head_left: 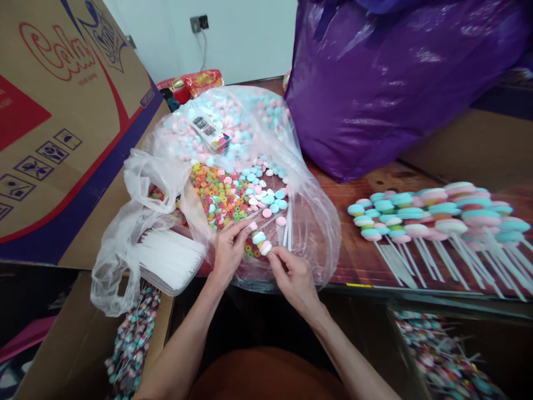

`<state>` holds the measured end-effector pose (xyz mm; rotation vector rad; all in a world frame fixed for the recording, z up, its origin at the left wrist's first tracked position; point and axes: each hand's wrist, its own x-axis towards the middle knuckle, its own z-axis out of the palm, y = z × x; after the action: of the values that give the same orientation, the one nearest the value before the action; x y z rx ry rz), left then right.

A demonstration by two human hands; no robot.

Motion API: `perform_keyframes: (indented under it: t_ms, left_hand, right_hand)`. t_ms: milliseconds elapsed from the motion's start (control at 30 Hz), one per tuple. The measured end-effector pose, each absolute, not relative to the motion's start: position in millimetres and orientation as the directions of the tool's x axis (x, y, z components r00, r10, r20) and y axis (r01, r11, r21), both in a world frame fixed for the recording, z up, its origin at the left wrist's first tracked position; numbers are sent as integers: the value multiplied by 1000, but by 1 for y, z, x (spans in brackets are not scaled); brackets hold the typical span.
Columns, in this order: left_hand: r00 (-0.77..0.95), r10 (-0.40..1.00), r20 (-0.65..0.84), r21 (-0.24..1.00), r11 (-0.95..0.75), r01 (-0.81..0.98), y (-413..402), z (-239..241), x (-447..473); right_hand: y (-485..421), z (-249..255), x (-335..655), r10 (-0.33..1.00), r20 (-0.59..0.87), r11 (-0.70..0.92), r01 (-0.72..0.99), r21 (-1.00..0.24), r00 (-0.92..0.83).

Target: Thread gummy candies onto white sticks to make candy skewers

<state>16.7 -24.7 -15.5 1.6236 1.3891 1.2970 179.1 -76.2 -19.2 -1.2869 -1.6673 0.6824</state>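
At front edge of brown wooden worktop [366,261], both hands meet over a small stack of pastel pink/blue/white candy discs [261,243]. Left hand [229,251] pinches stack's upper end, right hand [291,273] fingers closed on lower end. Stack sits just above clear plastic bag of loose candy [233,183]. Finished candy skewers w/ white sticks [437,222] lie to the right, purple plastic bag [395,83] behind.
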Motion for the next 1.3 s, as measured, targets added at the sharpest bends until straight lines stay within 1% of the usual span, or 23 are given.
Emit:
perform_keyframes:
  t_ms: [167,333,433,567,667,733,833,967,1100,1300]
  left_hand:
    - [-12,963,270,902,-249,352,-27,-16,20]
    - [63,961,271,899,-276,340,-28,-16,22]
    - [69,966,250,914,-259,312,-29,-16,22]
    - [82,964,253,936,-265,229,-30,-12,23]
    - [26,973,230,955,-230,188,-31,-13,24]
    - [-32,985,170,975,-163,154,-31,-15,24]
    - [-62,993,98,990,-91,109,-31,-18,22]
    - [-66,989,131,973,-116,202,-30,-18,19]
    - [-41,990,135,966,-123,229,-28,-19,19]
    - [-46,997,59,969,-46,244,-29,-14,24]
  right_hand:
    - [-76,-19,178,926,375,342,510,-790,-40]
    - [-75,-22,176,927,373,328,575,-750,-42]
    - [-74,-25,174,929,371,310,599,-738,-24]
    - [-75,-27,171,920,392,317,614,-723,-13]
    - [-76,-26,170,931,365,312,585,-749,-30]
    - [-77,-26,170,931,362,324,553,-768,-44]
    - [-77,-28,170,920,390,355,524,-774,-47]
    - [-80,-29,170,914,403,370,526,-766,-56]
    - [-81,-28,170,912,405,374,549,-748,-69]
    - [-81,-15,172,912,408,358,555,-751,-37]
